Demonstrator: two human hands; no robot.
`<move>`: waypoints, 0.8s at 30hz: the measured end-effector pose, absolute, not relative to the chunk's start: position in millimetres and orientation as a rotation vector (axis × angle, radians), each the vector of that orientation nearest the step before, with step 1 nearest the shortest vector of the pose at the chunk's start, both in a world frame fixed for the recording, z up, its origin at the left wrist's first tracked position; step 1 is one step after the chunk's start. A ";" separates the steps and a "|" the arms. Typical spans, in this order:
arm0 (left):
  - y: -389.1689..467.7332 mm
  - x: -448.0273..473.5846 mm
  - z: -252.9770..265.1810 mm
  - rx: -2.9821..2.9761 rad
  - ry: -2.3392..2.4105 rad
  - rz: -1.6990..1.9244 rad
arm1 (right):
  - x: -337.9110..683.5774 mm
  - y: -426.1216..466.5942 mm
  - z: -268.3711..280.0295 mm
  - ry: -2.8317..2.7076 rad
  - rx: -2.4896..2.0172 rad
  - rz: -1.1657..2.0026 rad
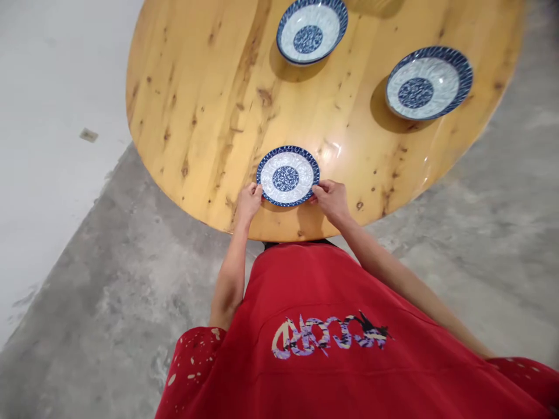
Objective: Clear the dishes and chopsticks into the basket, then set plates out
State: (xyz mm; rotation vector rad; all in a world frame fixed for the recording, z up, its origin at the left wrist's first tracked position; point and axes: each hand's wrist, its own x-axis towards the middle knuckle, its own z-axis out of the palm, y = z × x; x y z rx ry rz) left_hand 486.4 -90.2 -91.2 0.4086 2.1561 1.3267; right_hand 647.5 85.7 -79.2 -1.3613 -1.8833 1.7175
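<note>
A blue and white patterned plate (286,176) is at the near edge of the round wooden table (201,128). My left hand (250,201) grips its left rim, thumb on top and fingers curled at the side. On the opposite rim, my right hand (331,199) pinches the plate between thumb and fingers. Whether the plate rests on the wood or is slightly raised, I cannot tell. The fingertips under the rim are hidden.
Farther back on the table stand two blue and white bowls, one bowl (308,39) at the top middle and another bowl (430,93) at the right. Grey concrete floor (144,256) surrounds the table's near side. A white wall (52,116) rises at the left.
</note>
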 end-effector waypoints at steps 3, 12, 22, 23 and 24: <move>-91.2 488.2 -89.5 0.414 2.158 1.323 | 646.5 85.1 -76.0 -1.884 -1.377 1.700; -95.2 494.9 -86.5 0.370 2.138 1.318 | 647.1 86.7 -75.6 -1.919 -1.376 1.682; -99.4 490.8 -81.0 0.364 2.065 1.378 | 643.8 81.0 -74.4 -1.973 -1.363 1.676; -100.8 491.8 -79.5 0.351 2.052 1.389 | 645.6 80.1 -74.4 -1.947 -1.371 1.690; -102.6 493.0 -78.3 0.332 2.041 1.399 | 648.0 79.0 -74.5 -1.924 -1.386 1.696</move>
